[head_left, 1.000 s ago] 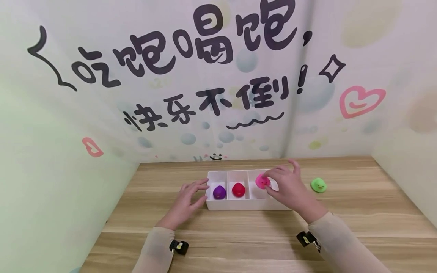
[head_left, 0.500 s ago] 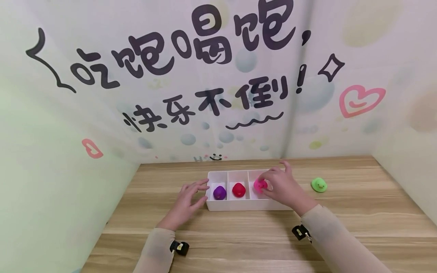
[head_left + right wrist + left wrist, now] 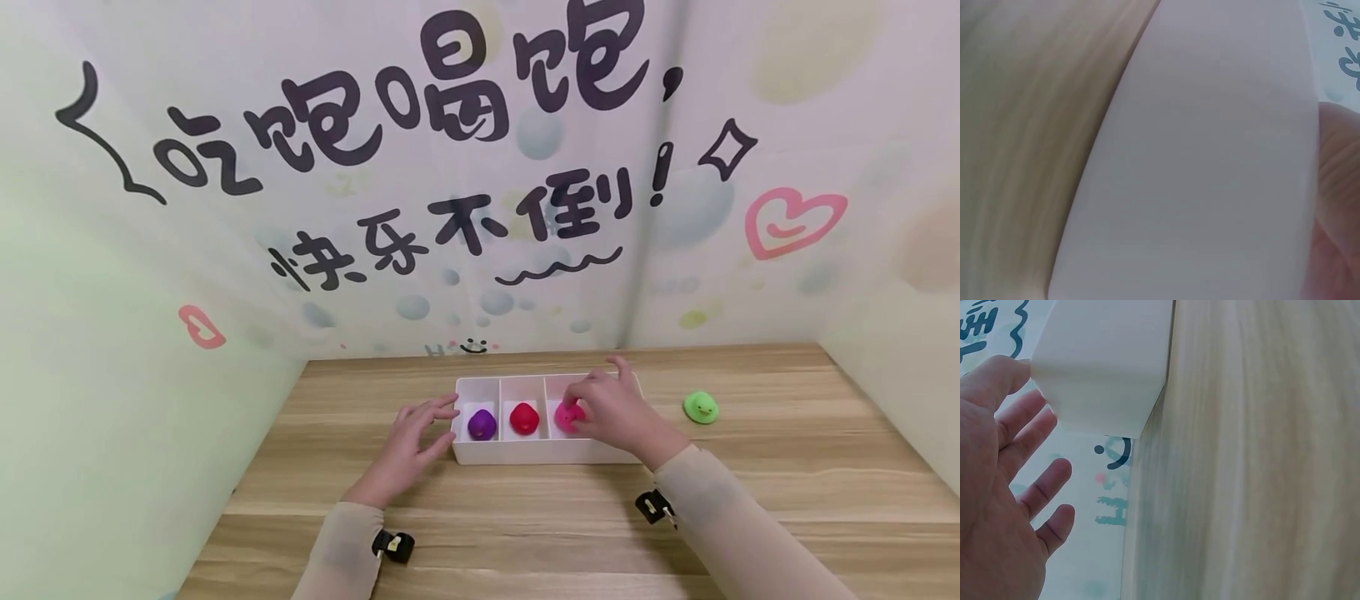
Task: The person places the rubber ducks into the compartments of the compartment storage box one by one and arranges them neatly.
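A white divided box (image 3: 547,452) lies lengthwise on the wooden table. My right hand (image 3: 615,412) reaches into its right-hand section and pinches a pink duck toy (image 3: 566,417) low inside, partly covered by the fingers. To the left, a red toy (image 3: 524,418) sits in the middle section and a purple toy (image 3: 482,425) in the left one. My left hand (image 3: 408,446) has its fingers extended against the box's left end, also seen in the left wrist view beside the white end wall (image 3: 1104,375). In the right wrist view the box's side (image 3: 1197,156) hides most of my right hand (image 3: 1338,187).
Right of the box, a green duck toy (image 3: 701,407) sits on the wooden table (image 3: 480,517). A printed curtain (image 3: 360,200) with large dark writing hangs along the table's back edge. Pale walls (image 3: 112,400) stand at both sides.
My right hand has moved left and down, lowering the pink duck toy from above the right-hand section to inside it. The left hand and the other toys stay where they were.
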The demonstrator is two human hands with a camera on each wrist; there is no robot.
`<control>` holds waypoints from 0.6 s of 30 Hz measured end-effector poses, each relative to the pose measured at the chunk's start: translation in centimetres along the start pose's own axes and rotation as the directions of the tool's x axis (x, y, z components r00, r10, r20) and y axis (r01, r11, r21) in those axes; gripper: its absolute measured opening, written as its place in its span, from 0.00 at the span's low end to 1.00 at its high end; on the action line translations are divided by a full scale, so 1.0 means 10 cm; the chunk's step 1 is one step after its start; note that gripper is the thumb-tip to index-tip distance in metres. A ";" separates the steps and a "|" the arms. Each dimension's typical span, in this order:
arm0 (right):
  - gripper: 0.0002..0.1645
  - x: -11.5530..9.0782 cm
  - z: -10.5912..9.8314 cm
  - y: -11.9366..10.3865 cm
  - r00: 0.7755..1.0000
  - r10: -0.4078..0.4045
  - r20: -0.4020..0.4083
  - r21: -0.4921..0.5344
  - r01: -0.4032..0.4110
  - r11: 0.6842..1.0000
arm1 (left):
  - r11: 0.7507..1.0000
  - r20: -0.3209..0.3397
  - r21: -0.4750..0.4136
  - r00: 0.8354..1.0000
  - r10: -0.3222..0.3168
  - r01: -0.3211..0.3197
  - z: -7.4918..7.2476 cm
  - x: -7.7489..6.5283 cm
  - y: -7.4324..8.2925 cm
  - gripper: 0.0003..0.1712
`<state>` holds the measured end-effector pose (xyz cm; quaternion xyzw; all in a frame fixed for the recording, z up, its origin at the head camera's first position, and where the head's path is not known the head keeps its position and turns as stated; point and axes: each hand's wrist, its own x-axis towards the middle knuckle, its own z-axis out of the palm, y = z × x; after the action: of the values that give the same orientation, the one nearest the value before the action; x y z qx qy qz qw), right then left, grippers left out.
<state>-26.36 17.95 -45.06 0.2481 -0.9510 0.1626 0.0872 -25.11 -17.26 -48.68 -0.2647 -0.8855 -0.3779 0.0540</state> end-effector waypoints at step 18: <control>0.15 -0.04 0.02 0.04 1.000 0.013 -0.027 0.062 -0.012 0.998 | 1.000 -0.018 -0.005 1.000 -0.010 0.010 0.04 0.01 0.01 0.18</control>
<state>-26.26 18.34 -45.46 0.2425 -0.9458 0.1957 0.0914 -25.06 -16.87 -48.92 -0.2570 -0.8853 -0.3829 0.0595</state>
